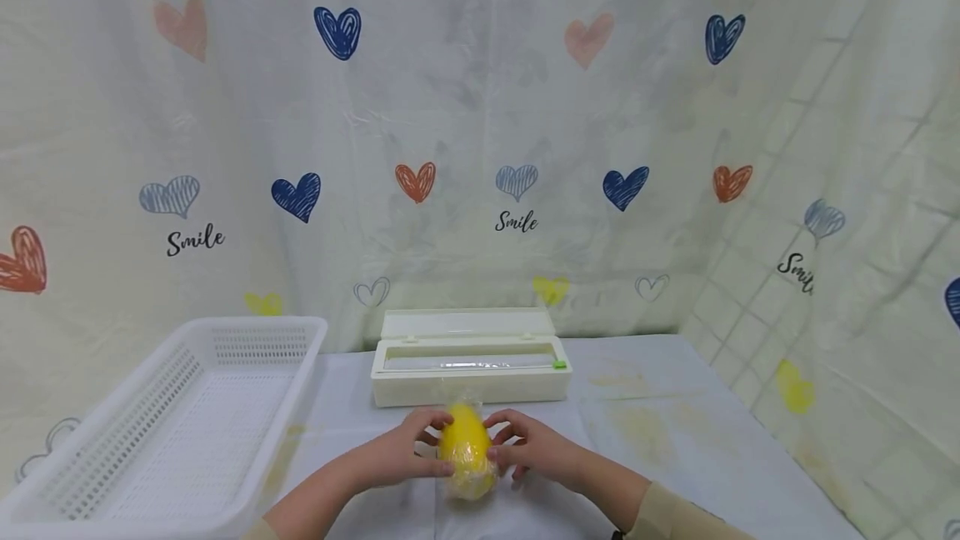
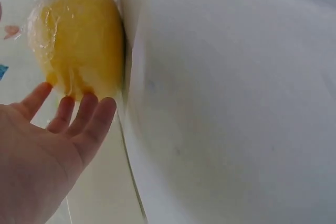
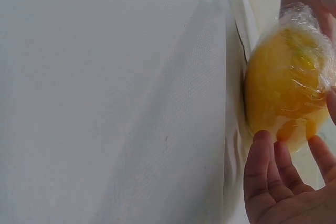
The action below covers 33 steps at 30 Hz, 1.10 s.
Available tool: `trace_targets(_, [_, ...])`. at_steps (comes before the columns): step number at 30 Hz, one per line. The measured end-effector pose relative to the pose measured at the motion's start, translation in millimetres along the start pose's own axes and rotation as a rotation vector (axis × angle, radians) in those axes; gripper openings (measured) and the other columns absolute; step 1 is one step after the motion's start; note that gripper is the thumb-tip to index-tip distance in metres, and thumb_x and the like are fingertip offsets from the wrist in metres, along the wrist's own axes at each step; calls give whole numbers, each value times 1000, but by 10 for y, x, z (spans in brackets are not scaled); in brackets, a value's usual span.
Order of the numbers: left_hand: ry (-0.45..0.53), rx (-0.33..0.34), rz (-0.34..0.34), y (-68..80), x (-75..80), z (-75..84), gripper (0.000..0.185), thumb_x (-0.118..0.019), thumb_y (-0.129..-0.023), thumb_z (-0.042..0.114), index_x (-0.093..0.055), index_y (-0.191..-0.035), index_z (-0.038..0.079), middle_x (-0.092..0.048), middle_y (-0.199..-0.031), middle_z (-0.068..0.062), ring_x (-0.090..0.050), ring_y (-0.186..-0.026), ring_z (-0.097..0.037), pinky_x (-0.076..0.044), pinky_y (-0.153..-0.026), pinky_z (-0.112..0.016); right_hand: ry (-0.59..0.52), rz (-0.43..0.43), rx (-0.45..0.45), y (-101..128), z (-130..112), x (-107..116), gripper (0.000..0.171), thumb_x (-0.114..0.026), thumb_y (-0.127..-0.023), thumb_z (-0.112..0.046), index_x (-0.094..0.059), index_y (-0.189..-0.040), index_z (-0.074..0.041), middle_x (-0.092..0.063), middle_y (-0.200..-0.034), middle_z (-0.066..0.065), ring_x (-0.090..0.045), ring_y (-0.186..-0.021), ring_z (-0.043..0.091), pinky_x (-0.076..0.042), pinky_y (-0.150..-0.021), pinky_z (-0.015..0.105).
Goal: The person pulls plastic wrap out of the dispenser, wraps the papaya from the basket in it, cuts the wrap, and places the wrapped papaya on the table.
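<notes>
- A pale curtain (image 1: 480,123) printed with hearts and the word "Smile" hangs behind and to the right of the table (image 1: 675,423), which is covered in a white cloth.
- A white perforated basket (image 1: 180,415) stands on the left part of the table, well apart from the hands.
- A cream cling-film dispenser box (image 1: 471,367) with its lid raised sits at the back middle, just beyond the hands; a small green tab shows at its right end.
- The left hand (image 1: 405,450) is cupped against the left side of the fruit, its grip loose: in the left wrist view the fingers (image 2: 86,114) lie nearly straight, tips touching the film.
- The right hand (image 1: 532,450) cups the right side in the same way, fingers (image 3: 265,166) only lightly bent against the wrap, not clenched.
- The yellow lemon-like fruit (image 1: 466,448), wrapped in clear cling film, rests on the table at the near middle, between the two hands and just in front of the box.
</notes>
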<state>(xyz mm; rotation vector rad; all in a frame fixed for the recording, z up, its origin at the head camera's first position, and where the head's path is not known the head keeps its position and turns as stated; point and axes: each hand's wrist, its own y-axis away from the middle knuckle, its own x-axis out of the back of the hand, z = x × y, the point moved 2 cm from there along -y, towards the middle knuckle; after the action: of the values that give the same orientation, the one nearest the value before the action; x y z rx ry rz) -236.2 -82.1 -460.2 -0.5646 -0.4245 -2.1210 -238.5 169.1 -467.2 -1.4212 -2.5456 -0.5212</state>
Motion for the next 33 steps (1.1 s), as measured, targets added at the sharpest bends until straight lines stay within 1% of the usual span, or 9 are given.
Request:
trace_targets(2, [-16, -21, -39, 67, 18, -18, 76, -81, -82, 39, -43, -143, 17, -41, -140, -7, -51, -121, -27, -52, -93, -43, 4, 5, -11, 0, -8, -8, 46, -74, -90, -28, -55, -130, -16, -60, -108, 8, -65, -85, 24, -57, -73, 36])
trace_targets(4, [-27, -35, -51, 98, 27, -35, 80, -83, -79, 39, -42, -145, 19, -39, -143, -6, -50, -123, -26, -51, -94, -41, 6, 9, -12, -2, -14, -9, 46, -74, -90, -28, -55, -131, -16, -59, -108, 8, -65, -85, 24, -57, -74, 36])
trace_targets(7, [-17, -45, -18, 67, 25, -65, 76, -84, -78, 39, -45, -141, 20, -44, -138, -4, -52, -119, -24, -52, -91, -38, -1, 12, -7, -9, -19, -7, 46, -74, -90, -28, -56, -130, -16, -59, -108, 8, -65, -84, 24, -58, -74, 37])
trace_targets(11, [-9, -50, 34, -39, 29, -129, 65, -85, -78, 37, -51, -131, 20, -53, -125, 0, -56, -108, -19, -53, -86, -35, -15, 17, 0, -18, -14, -17, 46, -76, -89, -29, -57, -128, -15, -59, -107, 9, -65, -83, 24, -58, -74, 37])
trace_targets(16, [-20, -63, 51, -116, 64, -162, 58, -84, -78, 39, -54, -125, 21, -56, -118, 3, -57, -103, -16, -52, -84, -33, -33, 31, -21, -27, 7, -20, 46, -76, -89, -31, -58, -128, -15, -59, -108, 9, -64, -83, 23, -58, -76, 37])
trace_targets(20, [-14, -78, 32, -85, 92, -140, 58, -82, -81, 39, -54, -129, 21, -54, -123, 2, -57, -105, -17, -52, -85, -32, -37, 34, -28, -19, 7, -6, 46, -74, -90, -31, -59, -130, -14, -60, -109, 9, -65, -81, 24, -58, -75, 38])
trace_targets(26, [-53, -64, -18, -12, 66, -101, 76, -86, -76, 39, -45, -138, 24, -44, -132, 0, -51, -114, -18, -52, -86, -29, -27, -10, -25, 16, 1, 14, 47, -72, -92, -30, -57, -133, -14, -61, -109, 8, -66, -84, 25, -58, -75, 38])
trace_targets(30, [-73, -49, 6, -24, 40, -99, 78, -88, -73, 40, -44, -136, 25, -44, -129, 3, -49, -112, -17, -51, -85, -28, 14, -42, -1, 21, 3, 2, 54, -78, -86, -24, -54, -134, -16, -58, -111, 7, -64, -87, 24, -58, -75, 37])
trace_targets(33, [-84, -55, 21, -57, 49, -95, 77, -89, -72, 40, -45, -133, 25, -46, -126, 4, -49, -109, -17, -51, -85, -28, 91, -12, 40, 12, -7, -5, 57, -83, -82, -28, -55, -131, -18, -59, -108, 5, -63, -88, 22, -58, -74, 36])
